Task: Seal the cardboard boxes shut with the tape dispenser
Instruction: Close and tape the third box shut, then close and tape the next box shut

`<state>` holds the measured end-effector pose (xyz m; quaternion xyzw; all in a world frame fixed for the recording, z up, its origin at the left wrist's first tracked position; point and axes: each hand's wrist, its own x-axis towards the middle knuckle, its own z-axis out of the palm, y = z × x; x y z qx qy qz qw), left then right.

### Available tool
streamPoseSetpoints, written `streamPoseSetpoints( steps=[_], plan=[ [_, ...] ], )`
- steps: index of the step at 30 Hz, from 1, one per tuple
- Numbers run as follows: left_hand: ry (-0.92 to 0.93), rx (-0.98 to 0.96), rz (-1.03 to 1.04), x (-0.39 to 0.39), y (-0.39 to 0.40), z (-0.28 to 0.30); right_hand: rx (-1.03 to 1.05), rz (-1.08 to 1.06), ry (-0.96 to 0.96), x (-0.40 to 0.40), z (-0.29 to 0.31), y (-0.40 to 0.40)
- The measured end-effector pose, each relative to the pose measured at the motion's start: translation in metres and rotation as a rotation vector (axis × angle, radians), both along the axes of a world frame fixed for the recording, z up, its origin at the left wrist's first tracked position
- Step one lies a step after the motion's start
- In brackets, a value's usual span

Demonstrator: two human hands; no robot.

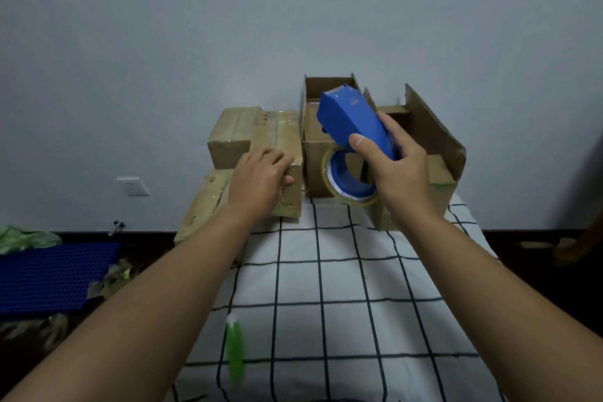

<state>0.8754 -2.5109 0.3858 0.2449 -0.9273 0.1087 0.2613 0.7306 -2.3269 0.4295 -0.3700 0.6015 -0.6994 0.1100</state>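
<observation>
I count four cardboard boxes at the far end of the checked cloth (326,287). Two are taped shut: the sealed box (280,140) at about 11 o'clock from the cloth's middle, and a lower sealed box (205,202) just beside it at 9 o'clock, hanging off the cloth's edge. Two stand open: the open box (321,140) at 12 o'clock, flaps up, and a second open box (434,140) at 1 o'clock, its tall flap raised on the far right side.

My left hand (261,179) lies over the near top corner of the sealed box, fingers curled over its edge and thumb on the front face, gripping it.

My right hand (394,166) grips the one blue tape dispenser (352,121) by its handle, thumb across the top. The dispenser is held in the air in front of the two open boxes, nose pointing to 11 o'clock, its roll of clear tape (350,181) hanging below at 6 o'clock, just in front of the open box's front wall.

One blurred green object (235,349) lies on the cloth at 7 o'clock. Off to 9 o'clock, on the floor, sits one blue mesh panel (55,274), with a white wall switch (133,187) above it.
</observation>
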Motion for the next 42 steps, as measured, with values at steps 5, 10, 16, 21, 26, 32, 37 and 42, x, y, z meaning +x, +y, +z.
streamPoseSetpoints(
  steps=[5, 10, 16, 21, 26, 32, 37, 42],
  plan=[
    [-0.029, 0.005, 0.062, -0.02, -0.033, -0.018, 0.019, -0.024, 0.007, -0.009, -0.005, -0.026],
    [-0.047, 0.04, 0.098, -0.036, -0.05, -0.034, 0.028, -0.027, -0.008, -0.011, -0.013, -0.038],
    [-0.008, 0.092, 0.164, -0.044, -0.037, -0.048, 0.018, -0.035, -0.027, -0.014, -0.015, -0.035],
    [0.149, 0.15, 0.092, -0.058, -0.017, -0.023, -0.024, -0.066, -0.019, -0.025, -0.001, -0.017],
    [0.053, 0.101, 0.175, -0.085, -0.015, 0.006, -0.032, -0.128, -0.031, -0.038, 0.015, 0.005],
    [-0.196, -0.012, 0.121, -0.126, -0.028, 0.031, 0.015, -0.118, -0.033, -0.049, 0.015, 0.024],
    [-0.245, 0.041, 0.088, -0.143, -0.031, 0.037, 0.031, -0.12, -0.032, -0.05, 0.007, 0.034],
    [-0.206, -0.011, 0.042, -0.13, -0.022, 0.039, 0.029, -0.129, -0.059, -0.05, -0.004, 0.042]
  ],
)
